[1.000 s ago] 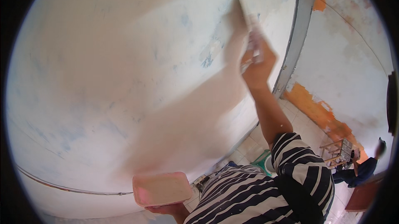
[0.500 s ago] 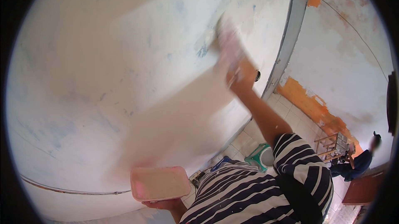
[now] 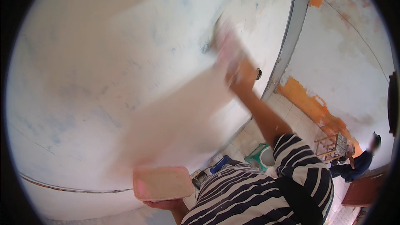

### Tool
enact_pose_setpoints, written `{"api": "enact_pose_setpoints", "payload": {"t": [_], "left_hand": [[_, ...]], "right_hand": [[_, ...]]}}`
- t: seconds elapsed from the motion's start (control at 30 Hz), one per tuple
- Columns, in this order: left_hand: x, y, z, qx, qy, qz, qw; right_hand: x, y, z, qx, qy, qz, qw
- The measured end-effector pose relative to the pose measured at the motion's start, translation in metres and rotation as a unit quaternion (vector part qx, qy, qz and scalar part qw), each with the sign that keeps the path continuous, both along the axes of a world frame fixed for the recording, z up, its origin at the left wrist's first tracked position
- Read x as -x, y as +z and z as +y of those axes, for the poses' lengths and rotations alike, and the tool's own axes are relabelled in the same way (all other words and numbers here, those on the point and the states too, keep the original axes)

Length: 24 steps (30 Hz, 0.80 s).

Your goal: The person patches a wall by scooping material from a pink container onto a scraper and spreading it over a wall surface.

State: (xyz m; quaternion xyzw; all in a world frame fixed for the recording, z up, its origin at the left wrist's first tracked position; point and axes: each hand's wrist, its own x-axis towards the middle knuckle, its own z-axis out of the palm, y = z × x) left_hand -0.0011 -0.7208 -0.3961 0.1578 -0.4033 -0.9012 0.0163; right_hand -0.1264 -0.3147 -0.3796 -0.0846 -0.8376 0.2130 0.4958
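On the left, my left hand (image 3: 166,204) holds a shallow pink rectangular tray (image 3: 141,196) from below, its fingers along the underside. Smooth beige paste (image 3: 164,183) lies spread inside it. Stretched out to the upper middle, my right hand (image 3: 234,56) is at the pale wall (image 3: 125,58). Motion smears its fingers, and whitish-pink colour covers the hand area. A dark edge shows at its far left side; whether that is a flat tool or a shadow I cannot tell. Bluish marks and beige patches cover the wall around it.
A cable (image 3: 75,190) runs along the wall at lower left. On the tiled floor stand a green-and-white bucket (image 3: 260,158) and a blue object (image 3: 220,164). A wooden stand (image 3: 333,148) and a person (image 3: 360,164) in dark clothes are at right, beside an orange-patched wall (image 3: 310,100).
My right hand has shifted slightly left along the wall and is still blurred. The tray in my left hand has moved a little to the right.
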Motion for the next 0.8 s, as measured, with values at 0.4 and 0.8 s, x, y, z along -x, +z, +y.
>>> {"api": "enact_pose_setpoints", "payload": {"t": [0.4, 0.8], "left_hand": [[0.010, -0.024, -0.009, -0.102, -0.088, 0.043, 0.990], [0.017, -0.021, 0.011, -0.072, -0.021, -0.010, 0.997]], "right_hand": [[0.008, -0.004, -0.006, 0.270, 0.027, 0.023, 0.962], [0.011, 0.027, 0.001, 0.232, -0.015, -0.073, 0.970]]}}
